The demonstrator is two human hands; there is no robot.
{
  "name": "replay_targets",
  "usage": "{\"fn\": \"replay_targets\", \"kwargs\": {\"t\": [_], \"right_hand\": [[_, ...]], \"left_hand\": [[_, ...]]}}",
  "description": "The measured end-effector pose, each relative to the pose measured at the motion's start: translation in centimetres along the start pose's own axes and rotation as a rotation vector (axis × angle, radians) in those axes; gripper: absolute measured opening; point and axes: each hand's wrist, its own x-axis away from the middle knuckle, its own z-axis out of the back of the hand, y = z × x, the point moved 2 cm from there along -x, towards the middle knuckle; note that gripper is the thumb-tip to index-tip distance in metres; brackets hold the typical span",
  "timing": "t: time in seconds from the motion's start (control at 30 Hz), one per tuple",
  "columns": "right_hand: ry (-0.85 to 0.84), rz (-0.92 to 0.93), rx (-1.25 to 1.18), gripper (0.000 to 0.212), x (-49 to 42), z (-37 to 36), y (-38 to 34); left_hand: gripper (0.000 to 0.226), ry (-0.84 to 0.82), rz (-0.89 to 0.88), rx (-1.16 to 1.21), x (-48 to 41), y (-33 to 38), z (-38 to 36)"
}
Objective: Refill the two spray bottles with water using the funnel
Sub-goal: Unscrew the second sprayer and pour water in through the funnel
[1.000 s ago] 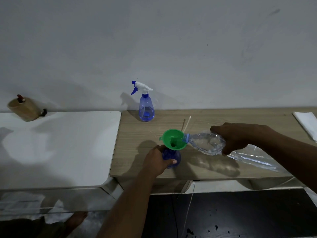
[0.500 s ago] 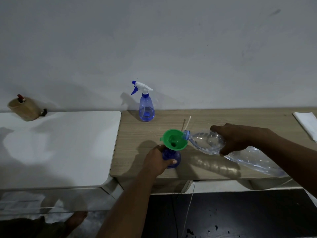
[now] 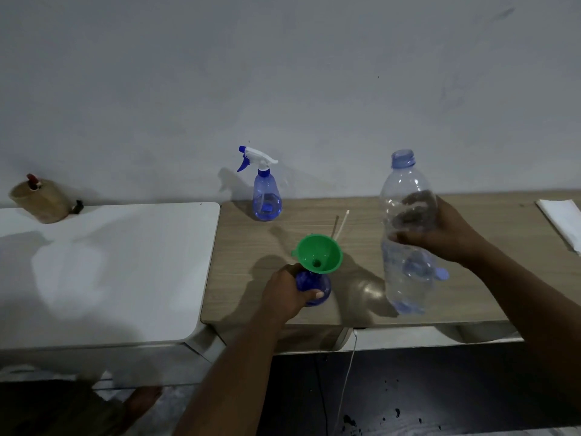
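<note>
Holding the water bottle (image 3: pixel 405 190) upright, mouth up, our right grip (image 3: pixel 440 236) wraps its middle, beside and right of the funnel (image 3: pixel 319 254). Our left grip (image 3: pixel 284 292) clasps the open spray bottle (image 3: pixel 314 283) under that funnel on the counter (image 3: pixel 248 247). We would tip the mouth leftward to pour.

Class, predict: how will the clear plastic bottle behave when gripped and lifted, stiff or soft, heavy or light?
The clear bottle looks nearly empty, so probably light. Its thin see-through wall likely dents under the right hand. Uncapped, whatever remains could spill if tipped.
</note>
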Motion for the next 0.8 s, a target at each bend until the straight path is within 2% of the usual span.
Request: {"fn": "replay_targets", "kwargs": {"t": [0.33, 0.47, 0.7, 0.8], "right_hand": [[0.465, -0.055, -0.145, 0.084, -0.1, -3.6, 0.7], [0.540, -0.087, -0.175, 0.085, -0.6, -4.9, 1.4], [0.508, -0.108, -0.179, 0.097, -0.6, -5.5, 1.4], [0.751, -0.044, -0.075, 0.093, 2.1, -7.0, 1.6]], "left_hand": [[0.065, -0.010, 0.003, -0.014, 0.2, 0.2, 0.1], [0.066, -0.012, 0.000, -0.009, 0.1, 0.1, 0.0], [0.064, -0.019, -0.001, -0.002, -0.1, -0.1, 0.0], [0.064, -0.029, 0.005, 0.005, -0.1, -0.1, 0.2]]}}
